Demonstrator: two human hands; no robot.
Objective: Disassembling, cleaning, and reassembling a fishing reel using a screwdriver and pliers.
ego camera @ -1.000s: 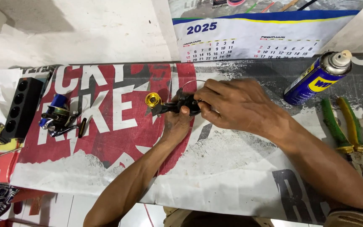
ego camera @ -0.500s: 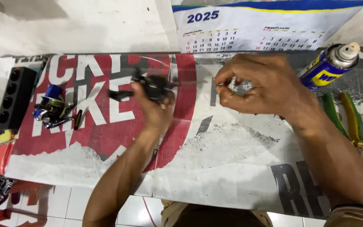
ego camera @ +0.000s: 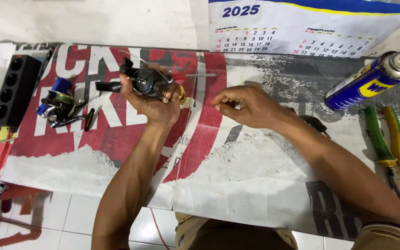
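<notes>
At the far left a black block with round holes (ego camera: 14, 90) lies on the surface (ego camera: 255, 166), with a blue fishing reel (ego camera: 61, 104) just beside it. The left hand (ego camera: 156, 102) holds a black fishing reel (ego camera: 142, 79) above the red banner, fingers wrapped around it. Right of it, the right hand (ego camera: 248, 105) hovers with fingertips pinched together; whether they hold anything cannot be told. Far right lie a blue spray can (ego camera: 364, 83) and green-handled pliers (ego camera: 390, 143).

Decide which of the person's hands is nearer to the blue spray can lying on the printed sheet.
Right. The right hand hovers mid-sheet, left of the blue spray can with bare sheet between. The left hand is farther left, gripping a black fishing reel.
</notes>
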